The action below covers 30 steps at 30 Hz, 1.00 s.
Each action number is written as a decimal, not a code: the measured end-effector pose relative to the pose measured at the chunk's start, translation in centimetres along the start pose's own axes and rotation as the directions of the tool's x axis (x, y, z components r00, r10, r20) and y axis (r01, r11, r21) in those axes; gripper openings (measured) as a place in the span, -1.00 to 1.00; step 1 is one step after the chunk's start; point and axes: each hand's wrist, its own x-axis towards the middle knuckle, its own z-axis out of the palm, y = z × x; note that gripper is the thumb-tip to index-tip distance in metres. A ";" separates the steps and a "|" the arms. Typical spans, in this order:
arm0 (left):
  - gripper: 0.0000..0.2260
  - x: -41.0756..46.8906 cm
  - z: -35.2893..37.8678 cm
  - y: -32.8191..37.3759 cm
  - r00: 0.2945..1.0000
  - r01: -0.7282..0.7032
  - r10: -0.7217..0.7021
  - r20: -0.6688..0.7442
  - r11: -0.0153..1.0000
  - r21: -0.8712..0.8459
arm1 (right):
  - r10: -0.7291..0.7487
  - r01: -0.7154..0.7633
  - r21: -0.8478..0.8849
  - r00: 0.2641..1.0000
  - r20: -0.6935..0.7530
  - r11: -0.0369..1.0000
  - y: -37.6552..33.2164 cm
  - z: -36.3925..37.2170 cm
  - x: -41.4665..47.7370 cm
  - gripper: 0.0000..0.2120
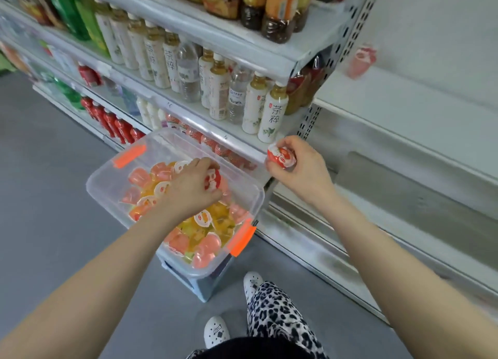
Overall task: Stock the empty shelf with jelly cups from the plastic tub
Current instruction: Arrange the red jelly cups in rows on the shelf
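A clear plastic tub (pixel 106 181) with orange latches stands on a small stool and holds several pink and yellow jelly cups (pixel 204 247). My left hand (pixel 192 190) reaches into the tub and grips a red-lidded jelly cup (pixel 213 179). My right hand (pixel 301 167) holds another red jelly cup (pixel 281 158) to the right of the tub, near the shelf post. White empty shelves (pixel 420 186) fill the unit on the right. One pink jelly cup (pixel 361 61) sits on an upper shelf there.
The shelf unit on the left is packed with tea and water bottles (pixel 218 89); red bottles line the lower rows. A perforated post (pixel 314 116) divides the two units. Grey floor (pixel 48 197) lies to the left. My shoes (pixel 215 331) and patterned trousers are below.
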 end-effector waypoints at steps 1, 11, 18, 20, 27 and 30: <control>-0.54 0.5 -0.1 1.3 0.999 -0.037 0.037 0.002 0.999 0.003 | 0.002 -0.003 -0.014 0.999 -0.036 1.000 0.5 -1.5 0.0 -0.71; -0.52 7.7 0.9 16.0 0.922 -0.388 0.387 -0.029 0.921 -0.032 | 0.049 -0.073 -0.070 0.954 -0.297 0.995 5.5 -16.1 4.8 -0.75; -0.47 14.3 2.1 21.8 0.907 -0.407 0.403 -0.124 0.913 -0.005 | 0.077 -0.113 -0.152 0.971 -0.225 0.982 9.5 -19.6 12.0 -0.71; -0.50 15.8 2.3 22.3 0.909 -0.392 0.390 -0.148 0.920 0.014 | 0.083 -0.113 -0.180 0.983 -0.163 0.977 10.4 -18.9 14.0 -0.72; -0.54 19.0 2.9 22.5 0.927 -0.322 0.328 -0.181 0.945 0.059 | 0.012 -0.025 -0.222 0.998 -0.059 0.975 12.7 -15.9 18.9 -0.76; -0.54 20.1 3.2 22.5 0.930 -0.310 0.318 -0.183 0.948 0.073 | -0.044 0.023 -0.225 0.995 -0.088 0.974 13.2 -15.4 19.8 -0.71</control>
